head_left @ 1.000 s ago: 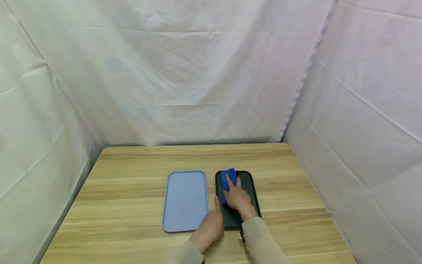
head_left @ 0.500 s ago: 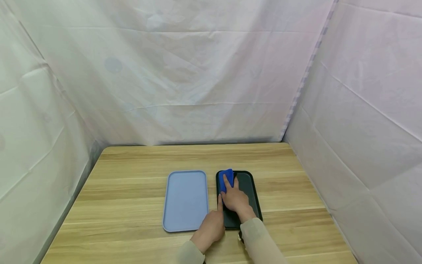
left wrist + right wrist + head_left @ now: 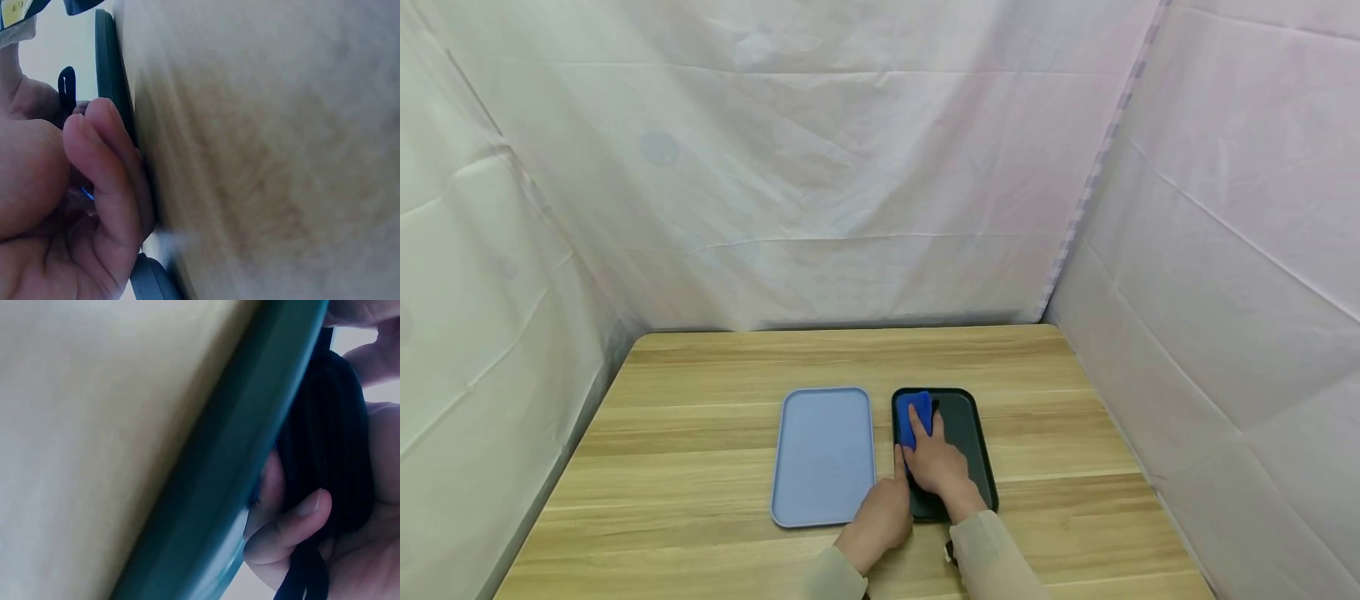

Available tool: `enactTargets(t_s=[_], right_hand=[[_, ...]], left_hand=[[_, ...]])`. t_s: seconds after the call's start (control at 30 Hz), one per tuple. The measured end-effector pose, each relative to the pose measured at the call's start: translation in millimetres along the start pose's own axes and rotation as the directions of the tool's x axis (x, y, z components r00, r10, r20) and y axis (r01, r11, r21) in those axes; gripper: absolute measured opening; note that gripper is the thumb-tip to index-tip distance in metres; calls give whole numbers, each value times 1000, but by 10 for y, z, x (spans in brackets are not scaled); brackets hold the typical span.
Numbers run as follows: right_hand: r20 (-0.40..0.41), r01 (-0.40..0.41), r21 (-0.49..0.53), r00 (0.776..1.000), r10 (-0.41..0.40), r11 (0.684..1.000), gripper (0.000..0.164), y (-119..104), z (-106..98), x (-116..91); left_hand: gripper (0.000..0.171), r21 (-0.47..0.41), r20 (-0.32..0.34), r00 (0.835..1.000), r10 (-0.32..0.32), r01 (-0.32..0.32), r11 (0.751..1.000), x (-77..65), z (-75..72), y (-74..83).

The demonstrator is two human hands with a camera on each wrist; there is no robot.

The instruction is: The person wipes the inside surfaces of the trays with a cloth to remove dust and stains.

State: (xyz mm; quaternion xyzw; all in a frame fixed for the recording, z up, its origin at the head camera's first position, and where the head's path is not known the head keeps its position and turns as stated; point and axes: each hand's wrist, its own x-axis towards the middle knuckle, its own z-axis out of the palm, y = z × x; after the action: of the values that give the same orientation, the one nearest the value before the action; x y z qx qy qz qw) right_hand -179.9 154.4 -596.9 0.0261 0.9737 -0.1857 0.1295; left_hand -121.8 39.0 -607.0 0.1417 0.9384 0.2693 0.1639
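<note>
A blue cloth (image 3: 913,417) lies over the left part of a dark green tray (image 3: 964,442). My right hand (image 3: 936,458) presses it from above, index and middle fingers stretched forward. In the right wrist view this hand's other fingers (image 3: 287,528) curl around a dark, ribbed bundle (image 3: 331,444) with a strap; I cannot tell whether the bundle is part of the cloth. My left hand (image 3: 880,508) lies between the two trays, its index finger pointing forward along the green tray's left rim and the others folded. A light blue tray (image 3: 823,454) sits beside it.
Both trays rest on a wooden table (image 3: 700,467), whose right edge slants away beyond the green tray. White sheets (image 3: 850,167) hang behind the table and along both sides.
My right hand and the cloth have shifted a little left, then slightly toward me on the green tray. The left index finger has moved slightly right, against the tray's rim. The trays hardly move.
</note>
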Motion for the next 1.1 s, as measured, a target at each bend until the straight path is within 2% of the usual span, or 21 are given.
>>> enactTargets(t_s=[0.33,0.6,1.1], right_hand=[[-12,-2,-6,1000,2,1000,70,17,34,-121],[-15,27,4,1000,-27,1000,70,23,40,-230],[-18,46,-9,999,-46,999,69,49,50,-318]], left_hand=[[91,14,-8,1000,9,-9,1000,-16,-13,3],[84,30,-25,1000,15,-15,999,-21,4,-10],[87,17,-14,1000,25,-25,1000,-37,-14,0]])
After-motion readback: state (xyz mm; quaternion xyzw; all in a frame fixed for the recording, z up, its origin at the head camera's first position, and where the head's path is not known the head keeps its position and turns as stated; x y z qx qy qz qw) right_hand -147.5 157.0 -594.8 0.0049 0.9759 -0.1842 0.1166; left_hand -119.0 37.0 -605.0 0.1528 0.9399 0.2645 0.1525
